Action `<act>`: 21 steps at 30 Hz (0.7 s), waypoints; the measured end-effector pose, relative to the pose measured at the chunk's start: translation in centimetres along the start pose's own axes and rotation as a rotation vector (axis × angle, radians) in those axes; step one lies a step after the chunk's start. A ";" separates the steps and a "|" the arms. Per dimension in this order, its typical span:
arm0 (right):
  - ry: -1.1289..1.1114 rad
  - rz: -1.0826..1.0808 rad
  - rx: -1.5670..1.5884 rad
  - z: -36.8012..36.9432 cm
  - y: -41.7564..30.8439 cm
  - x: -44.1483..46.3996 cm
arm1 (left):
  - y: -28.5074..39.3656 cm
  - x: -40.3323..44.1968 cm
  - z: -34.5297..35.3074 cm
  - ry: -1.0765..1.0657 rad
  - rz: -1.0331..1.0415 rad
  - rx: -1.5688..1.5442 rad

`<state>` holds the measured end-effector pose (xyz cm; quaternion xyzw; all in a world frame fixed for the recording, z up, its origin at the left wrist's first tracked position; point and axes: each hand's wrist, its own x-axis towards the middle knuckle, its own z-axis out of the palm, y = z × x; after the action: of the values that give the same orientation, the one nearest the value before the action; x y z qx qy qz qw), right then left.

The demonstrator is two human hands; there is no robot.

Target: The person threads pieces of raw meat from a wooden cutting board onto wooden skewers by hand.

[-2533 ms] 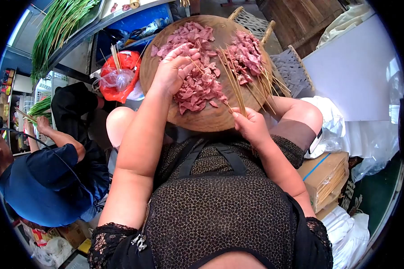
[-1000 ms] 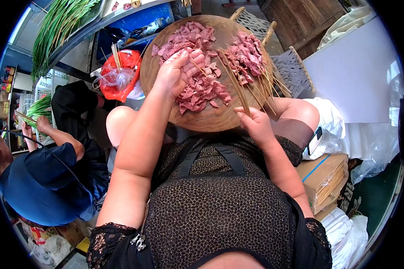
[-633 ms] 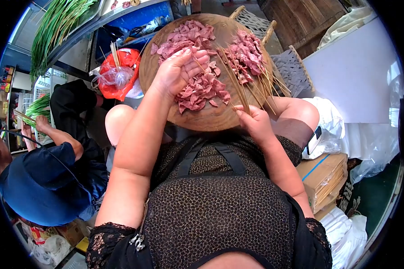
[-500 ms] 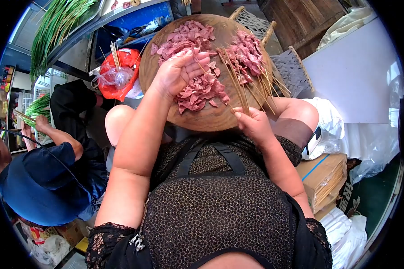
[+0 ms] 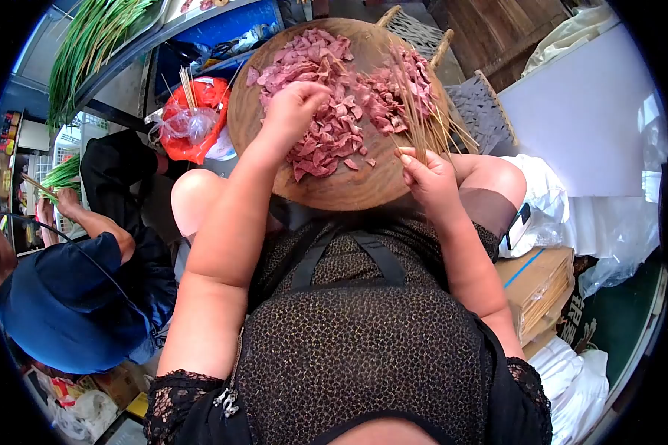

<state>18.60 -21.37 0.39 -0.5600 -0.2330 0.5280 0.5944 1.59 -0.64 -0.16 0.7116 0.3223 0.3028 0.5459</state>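
Note:
My right hand (image 5: 432, 180) grips a bundle of thin bamboo skewers (image 5: 417, 119) at the near right edge of a round wooden board (image 5: 341, 194). The skewers fan up and away from me. My left hand (image 5: 298, 107) hovers above the board with its fingers curled together; whatever they may pinch is hidden. Beneath and beyond it lies a large heap of thin pink meat slices (image 5: 323, 148). A second pile of meat (image 5: 384, 100) sits at the right, with skewers, some apparently threaded, lying over the board's right edge.
A red plastic bag (image 5: 197, 122) with upright skewers stands left of the board. A co-worker in dark blue (image 5: 67, 297) handles green stalks at the far left. Cardboard (image 5: 534, 285) is stacked at my right, below a white panel (image 5: 579, 119). A woven chair (image 5: 482, 111) stands beyond the board.
My left hand has turned from palm-up with fingers spread to curled fingers over the meat. My right hand has shifted slightly right and up with the skewers. The near meat heap looks more spread out.

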 end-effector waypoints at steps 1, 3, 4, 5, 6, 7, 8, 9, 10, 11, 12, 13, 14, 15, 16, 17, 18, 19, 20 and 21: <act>0.000 -0.001 0.000 -0.3 0.3 0.0 | 0.1 -0.1 0.0 -0.007 0.247 0.447; 0.025 -0.036 -0.012 -0.6 0.8 0.0 | -0.2 -0.7 1.1 -0.084 0.274 0.621; 0.030 -0.036 -0.011 -0.6 0.9 -0.1 | -0.5 -0.9 1.4 -0.136 0.279 0.678; 0.042 -0.021 -0.004 -0.5 0.9 -0.4 | -0.7 -0.9 1.7 -0.188 0.284 0.734; 0.053 -0.005 0.002 -0.3 0.8 -0.6 | -1.2 -0.9 1.9 -0.191 0.286 0.730; 0.056 -0.006 0.001 -0.2 0.6 -0.8 | -1.7 -0.9 2.2 -0.178 0.291 0.851; 0.060 0.011 -0.003 0.0 0.3 -1.0 | -2.1 -0.8 2.4 -0.162 0.295 0.973; 0.064 0.029 -0.007 0.1 0.1 -1.1 | -2.2 -0.6 2.5 -0.163 0.297 0.972; 0.066 0.029 -0.007 0.0 0.2 -1.0 | -2.3 -0.6 2.6 -0.155 0.280 0.985; 0.063 0.025 0.007 -0.1 0.3 -1.0 | -2.4 -0.6 2.6 -0.147 0.261 0.999; 0.060 0.021 0.019 -0.2 0.5 -0.9 | -2.2 -0.5 2.5 -0.148 0.261 0.997; 0.062 0.022 0.017 -0.3 0.5 -0.9 | -2.1 -0.3 2.2 -0.200 0.216 0.969; 0.059 0.024 0.011 -0.4 0.6 -0.9 | -2.0 -0.2 2.0 -0.251 0.169 0.939; 0.054 0.027 0.006 -0.5 0.6 -0.9 | -1.6 -0.2 1.6 -0.250 0.166 0.937; 0.052 0.030 0.005 -0.5 0.6 -0.9 | -1.1 -0.1 1.2 -0.269 0.067 0.804; 0.044 0.034 0.006 -0.4 0.6 -1.0 | -0.6 -0.1 0.7 -0.285 -0.033 0.671; 0.035 0.038 0.008 -0.3 0.5 -1.0 | 0.0 -0.1 0.3 -0.228 -0.052 0.573; 0.031 0.041 0.011 -0.2 0.3 -1.1 | 1.0 -0.1 -0.2 -0.178 -0.107 0.481; 0.040 0.090 -0.030 0.1 0.0 -1.3 | 0.8 0.0 -0.6 -0.130 -0.200 0.325; 0.048 0.138 -0.071 0.3 -0.1 -1.4 | 0.5 0.4 -1.0 -0.080 -0.290 0.167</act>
<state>17.86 -22.49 1.02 -0.6079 -0.1982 0.5455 0.5418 1.09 0.12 0.58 0.7120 0.4236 0.1646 0.5353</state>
